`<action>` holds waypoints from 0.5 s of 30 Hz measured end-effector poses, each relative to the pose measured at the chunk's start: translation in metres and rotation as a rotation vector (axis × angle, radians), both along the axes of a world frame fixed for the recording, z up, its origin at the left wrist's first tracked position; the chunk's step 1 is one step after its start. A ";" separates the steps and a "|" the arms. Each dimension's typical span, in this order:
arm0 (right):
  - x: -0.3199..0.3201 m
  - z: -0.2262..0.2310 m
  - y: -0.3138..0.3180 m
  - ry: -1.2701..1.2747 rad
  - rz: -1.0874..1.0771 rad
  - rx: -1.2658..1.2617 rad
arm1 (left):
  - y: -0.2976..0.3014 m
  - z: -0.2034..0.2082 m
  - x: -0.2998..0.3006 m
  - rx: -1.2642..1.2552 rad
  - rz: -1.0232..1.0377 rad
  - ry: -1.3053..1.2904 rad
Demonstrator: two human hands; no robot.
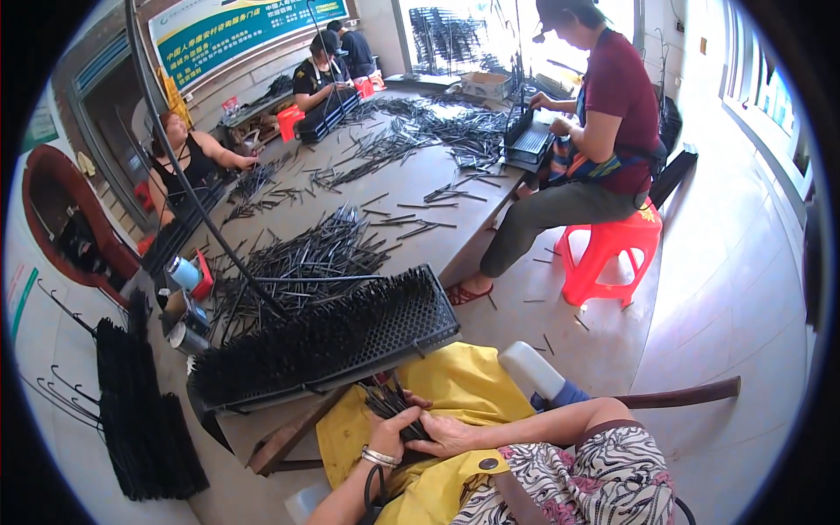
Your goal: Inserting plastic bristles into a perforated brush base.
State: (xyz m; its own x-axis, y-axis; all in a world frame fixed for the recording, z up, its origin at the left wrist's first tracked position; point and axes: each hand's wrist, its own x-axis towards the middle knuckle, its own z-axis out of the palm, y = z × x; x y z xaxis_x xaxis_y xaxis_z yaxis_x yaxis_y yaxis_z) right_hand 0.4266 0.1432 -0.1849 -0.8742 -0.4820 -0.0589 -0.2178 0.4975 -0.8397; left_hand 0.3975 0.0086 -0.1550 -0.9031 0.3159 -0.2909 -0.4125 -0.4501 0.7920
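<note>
My left hand [394, 435] and my right hand [444, 434] are closed together around a bundle of thin black sticks [385, 400]. They are low over the yellow apron [468, 372] on my lap. Just beyond them, a long black perforated tray [426, 308] rests at a slant on the near table edge. Densely packed black pieces [293, 346] stand upright in its left and middle part, while rows of holes show at its right end. Behind the tray lies a large loose heap of black sticks [306, 262].
Other people work around the table [455, 229]; a person in a dark red shirt [623, 105] sits on a red stool [604, 262] at right. Cups [185, 273] stand at the table's left edge. Black bristly bundles with hooks [144, 420] are at lower left.
</note>
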 end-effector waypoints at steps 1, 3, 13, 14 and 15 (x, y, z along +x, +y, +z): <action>-0.002 -0.002 0.002 0.005 -0.003 0.002 | 0.000 0.000 -0.001 0.002 -0.003 0.005; -0.003 -0.005 0.008 0.174 0.081 -0.047 | 0.001 0.001 -0.002 -0.049 0.002 -0.049; -0.024 0.068 0.046 0.309 -0.319 -0.304 | 0.005 0.038 -0.009 -0.314 -0.028 0.307; -0.032 0.064 0.040 0.344 -0.390 -0.334 | 0.002 0.038 -0.010 -0.418 -0.088 0.376; -0.038 0.065 0.038 0.280 -0.392 -0.380 | 0.006 0.044 -0.015 -0.376 -0.150 0.357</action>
State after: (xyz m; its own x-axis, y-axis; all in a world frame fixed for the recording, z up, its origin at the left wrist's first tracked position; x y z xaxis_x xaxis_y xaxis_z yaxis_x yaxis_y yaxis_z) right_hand 0.3888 0.1811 -0.1202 -0.9480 -0.0636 0.3120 -0.3175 0.2623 -0.9112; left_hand 0.3825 0.0142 -0.1108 -0.9193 0.3827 -0.0915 -0.1258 -0.0655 0.9899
